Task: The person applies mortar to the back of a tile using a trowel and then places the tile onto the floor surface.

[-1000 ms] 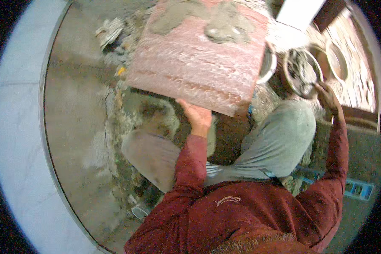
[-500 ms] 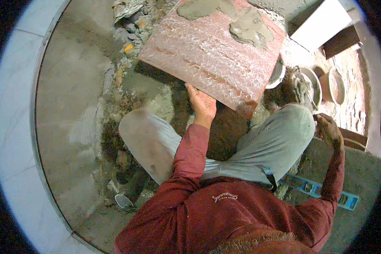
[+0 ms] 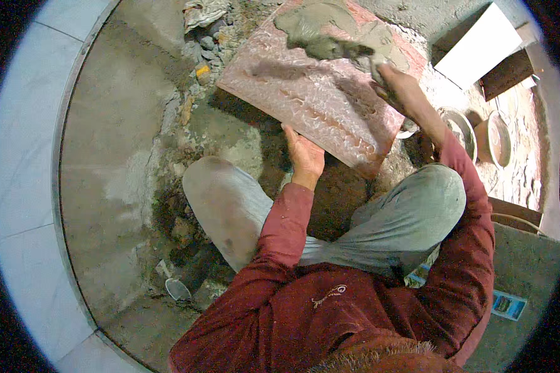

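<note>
Knees point(image 3: 442, 189) were spread before a pinkish slab point(image 3: 311, 93) topped with grey mortar point(image 3: 317, 22).
Against the slab's near edge sat the left hand point(image 3: 305, 156), palm up, thumb at the rim; its fingers were hidden beneath, so how tightly they closed could not be told. Farther along, above the slab's right side, the right hand point(image 3: 399, 88) was wrapped around the handle of a trowel point(image 3: 359, 51), whose dark, mortar-smeared blade reached over the far half. Off to the right stood a round bowl point(image 3: 484, 142), with a white panel point(image 3: 479, 46) beyond it.
</note>
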A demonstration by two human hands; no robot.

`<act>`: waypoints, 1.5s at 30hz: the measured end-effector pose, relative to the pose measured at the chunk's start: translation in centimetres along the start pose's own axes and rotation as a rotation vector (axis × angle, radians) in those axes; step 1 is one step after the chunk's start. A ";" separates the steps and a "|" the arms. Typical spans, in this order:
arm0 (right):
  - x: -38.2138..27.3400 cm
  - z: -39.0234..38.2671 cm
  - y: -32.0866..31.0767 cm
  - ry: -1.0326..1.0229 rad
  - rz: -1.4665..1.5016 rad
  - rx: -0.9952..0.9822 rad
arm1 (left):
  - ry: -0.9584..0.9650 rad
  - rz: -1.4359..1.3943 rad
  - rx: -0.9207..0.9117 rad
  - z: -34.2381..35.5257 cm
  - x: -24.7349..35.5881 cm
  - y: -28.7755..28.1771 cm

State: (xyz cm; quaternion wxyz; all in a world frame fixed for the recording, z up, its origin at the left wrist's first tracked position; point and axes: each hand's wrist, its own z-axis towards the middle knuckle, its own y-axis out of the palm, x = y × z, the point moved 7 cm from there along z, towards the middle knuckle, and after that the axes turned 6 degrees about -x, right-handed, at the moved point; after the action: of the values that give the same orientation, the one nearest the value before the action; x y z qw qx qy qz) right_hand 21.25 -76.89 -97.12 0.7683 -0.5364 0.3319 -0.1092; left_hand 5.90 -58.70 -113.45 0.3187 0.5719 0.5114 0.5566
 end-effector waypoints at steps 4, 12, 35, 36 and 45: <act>-2.5 6.8 2.7 -0.081 -0.297 -0.040 | -0.006 0.030 0.029 -0.2 0.4 0.0; -1.0 9.1 0.9 -0.014 -0.226 -0.149 | -0.034 0.005 0.022 -0.3 0.2 0.1; -2.7 8.2 7.3 0.728 1.102 -0.774 | -0.062 -0.012 0.093 -0.6 1.3 -1.0; -4.1 7.8 7.4 0.713 1.078 -0.799 | -0.058 -0.005 0.078 -0.5 1.2 -1.1; 1.1 2.7 3.8 0.242 -0.017 -0.640 | -0.068 0.085 0.010 0.5 3.1 -1.1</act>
State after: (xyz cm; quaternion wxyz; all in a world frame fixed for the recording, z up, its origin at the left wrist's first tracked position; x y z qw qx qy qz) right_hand 23.10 -73.92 -100.37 0.5151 -0.7362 0.4336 -0.0690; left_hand 5.69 -55.41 -113.59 0.3091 0.6132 0.4783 0.5474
